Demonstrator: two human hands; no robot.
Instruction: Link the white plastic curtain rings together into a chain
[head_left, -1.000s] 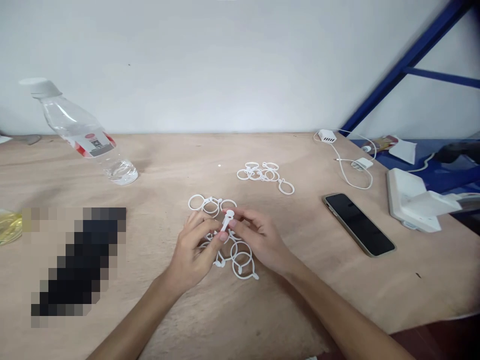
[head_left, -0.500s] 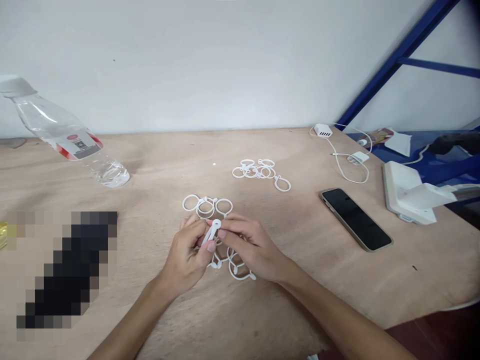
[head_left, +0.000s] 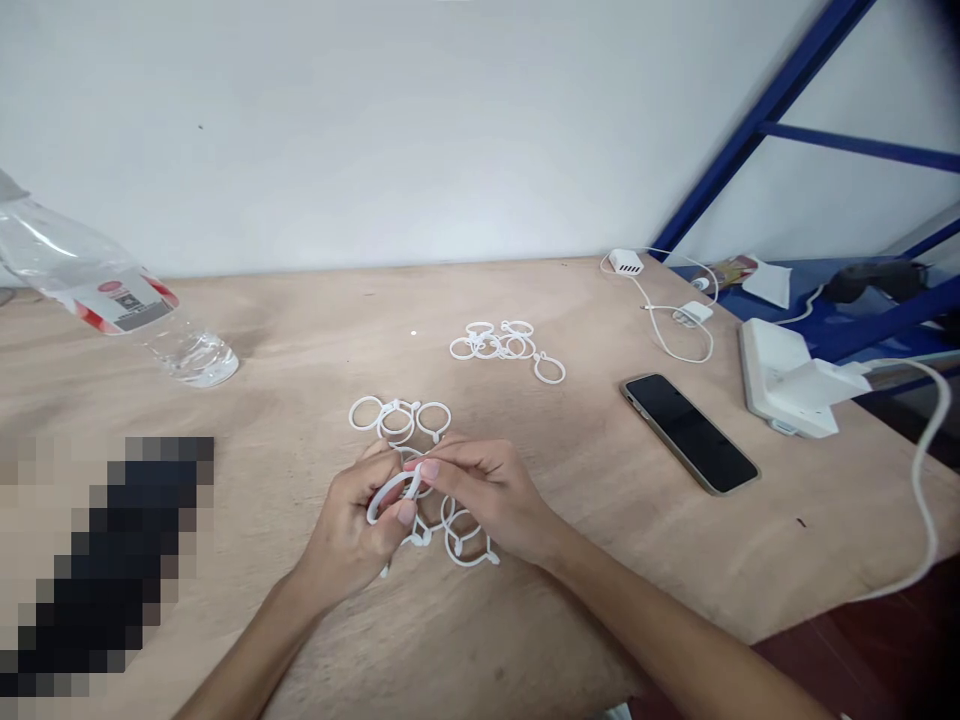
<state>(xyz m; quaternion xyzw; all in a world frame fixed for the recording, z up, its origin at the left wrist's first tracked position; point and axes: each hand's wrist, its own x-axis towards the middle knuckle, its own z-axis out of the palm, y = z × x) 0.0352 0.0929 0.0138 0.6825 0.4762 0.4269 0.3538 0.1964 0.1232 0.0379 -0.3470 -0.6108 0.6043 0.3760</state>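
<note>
Your left hand and right hand meet over the wooden table, both pinching one white plastic ring between fingertips. It is held just above a heap of rings; a phone lies well to the right.

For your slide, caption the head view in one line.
Both hands pinch a white plastic ring above a wooden table.

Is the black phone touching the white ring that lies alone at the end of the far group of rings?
Apart. The head view shows bare wooden table between the phone and the far ring.
</note>
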